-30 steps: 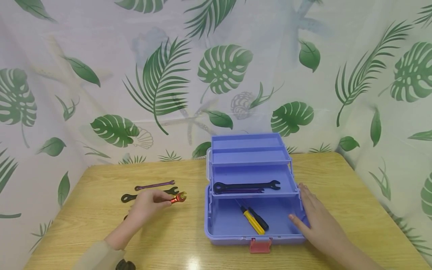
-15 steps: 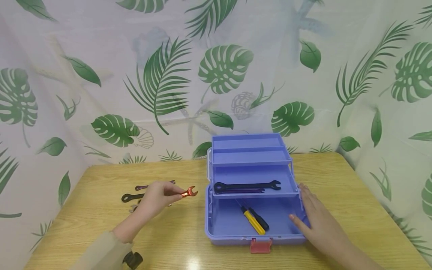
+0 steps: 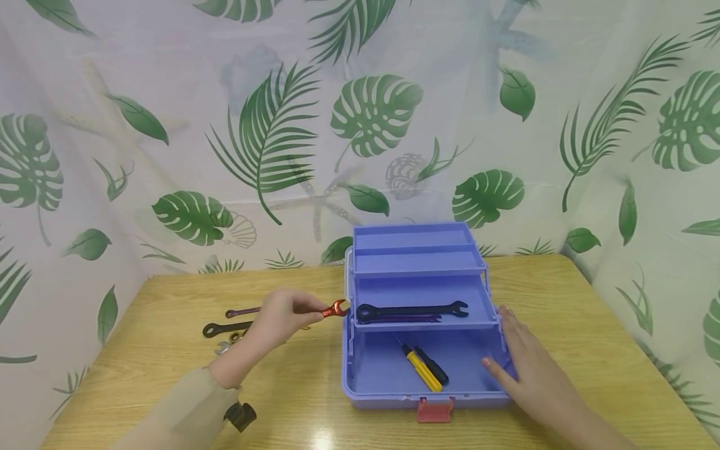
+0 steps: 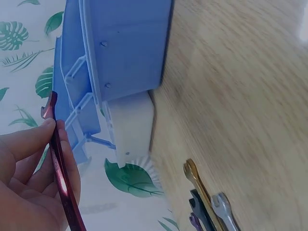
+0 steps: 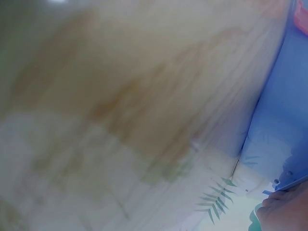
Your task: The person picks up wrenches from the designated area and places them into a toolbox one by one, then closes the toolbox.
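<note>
My left hand (image 3: 285, 315) pinches a shiny red wrench (image 3: 335, 309) between thumb and fingers, its open end pointing right at the left side of the blue-purple toolbox (image 3: 427, 395). In the left wrist view the red wrench (image 4: 61, 175) runs down along the fingers. My right hand (image 3: 531, 369) rests with extended fingers against the toolbox's right side. A black wrench (image 3: 413, 310) and a purple wrench (image 3: 419, 319) lie in the middle tray. In the box bottom are a yellow-handled screwdriver (image 3: 423, 370) and a black-handled one (image 3: 433, 365).
Left on the wooden table (image 3: 304, 387) lie a purple wrench (image 3: 242, 311), a black wrench (image 3: 225, 328), a silver wrench (image 4: 224, 209) and a gold wrench (image 4: 199, 185). The toolbox's upper tray (image 3: 416, 257) is raised. A red latch (image 3: 434, 411) hangs at the front. Leaf-patterned cloth stands behind.
My left hand has carried the red wrench rightward and slightly up, from above the loose wrenches to the toolbox's left edge. The right hand has stayed in place.
</note>
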Demonstrator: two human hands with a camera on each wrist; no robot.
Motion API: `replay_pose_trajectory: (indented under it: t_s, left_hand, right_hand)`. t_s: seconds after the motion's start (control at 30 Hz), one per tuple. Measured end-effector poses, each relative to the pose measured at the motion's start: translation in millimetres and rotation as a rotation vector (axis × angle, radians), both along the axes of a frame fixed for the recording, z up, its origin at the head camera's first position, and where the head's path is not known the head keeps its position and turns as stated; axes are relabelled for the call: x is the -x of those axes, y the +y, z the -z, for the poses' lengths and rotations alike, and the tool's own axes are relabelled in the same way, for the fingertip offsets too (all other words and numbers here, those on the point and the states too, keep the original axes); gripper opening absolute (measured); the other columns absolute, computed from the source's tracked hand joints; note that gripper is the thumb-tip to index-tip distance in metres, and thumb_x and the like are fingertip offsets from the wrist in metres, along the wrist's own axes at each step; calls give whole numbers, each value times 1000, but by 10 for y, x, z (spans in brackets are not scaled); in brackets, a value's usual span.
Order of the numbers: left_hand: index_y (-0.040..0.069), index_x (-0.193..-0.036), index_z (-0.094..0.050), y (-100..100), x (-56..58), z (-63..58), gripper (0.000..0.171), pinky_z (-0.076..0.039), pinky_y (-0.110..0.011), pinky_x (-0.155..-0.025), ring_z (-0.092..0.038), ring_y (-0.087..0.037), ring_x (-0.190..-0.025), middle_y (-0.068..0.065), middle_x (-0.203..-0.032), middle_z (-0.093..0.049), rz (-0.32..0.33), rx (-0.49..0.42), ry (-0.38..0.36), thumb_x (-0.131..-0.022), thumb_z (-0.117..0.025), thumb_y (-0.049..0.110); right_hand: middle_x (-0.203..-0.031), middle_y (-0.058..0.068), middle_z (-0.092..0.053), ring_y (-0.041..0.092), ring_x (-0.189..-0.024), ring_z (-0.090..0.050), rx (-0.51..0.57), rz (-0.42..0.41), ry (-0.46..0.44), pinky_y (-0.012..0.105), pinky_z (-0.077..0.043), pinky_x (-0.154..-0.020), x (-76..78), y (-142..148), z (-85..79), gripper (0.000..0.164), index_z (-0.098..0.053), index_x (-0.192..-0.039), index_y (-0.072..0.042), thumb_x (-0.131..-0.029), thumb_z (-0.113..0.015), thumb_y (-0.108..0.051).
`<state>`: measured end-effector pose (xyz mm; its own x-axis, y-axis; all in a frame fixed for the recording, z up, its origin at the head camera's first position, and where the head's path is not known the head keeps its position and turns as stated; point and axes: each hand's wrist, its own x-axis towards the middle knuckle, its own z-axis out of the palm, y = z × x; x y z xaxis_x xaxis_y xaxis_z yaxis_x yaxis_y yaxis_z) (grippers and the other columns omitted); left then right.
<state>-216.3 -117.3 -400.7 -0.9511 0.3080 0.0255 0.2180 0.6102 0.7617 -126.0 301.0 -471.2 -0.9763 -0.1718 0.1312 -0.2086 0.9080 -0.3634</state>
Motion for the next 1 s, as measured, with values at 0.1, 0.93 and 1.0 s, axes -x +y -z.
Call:
replay_pose_trajectory:
  t_s: [0.1,0.93,1.0]
  left_hand:
    - [3,-102,-84,80,35,-2,10,-61,-24,-69,-78,-18,-87,-14,-99,-83,7,-3,5,-92,-81,3]
    - [7,-103,-85,810,270,-155,11,-60,-21,-75,-78,-21,-91,-9,-101,-83,218,39,112,-93,-81,8]
    - [7,-104,-85,874,276,-158,11,-60,-20,-75,-78,-22,-93,-10,-103,-83,229,34,107,-94,-81,8]
  right_hand:
    - [-171,32,-25,56,-153,-32,1,2,3,73,-34,-120,-4,2,1,93,-20,-164,10,-104,-64,-46]
    - [-171,31,-25,55,-154,-32,28,-14,39,73,-34,-118,-15,10,15,91,-17,-166,7,-105,-64,-42]
    - [-171,31,-25,55,-154,-32,24,-14,37,73,-34,-119,-17,9,16,91,-17,-166,7,-105,-64,-42]
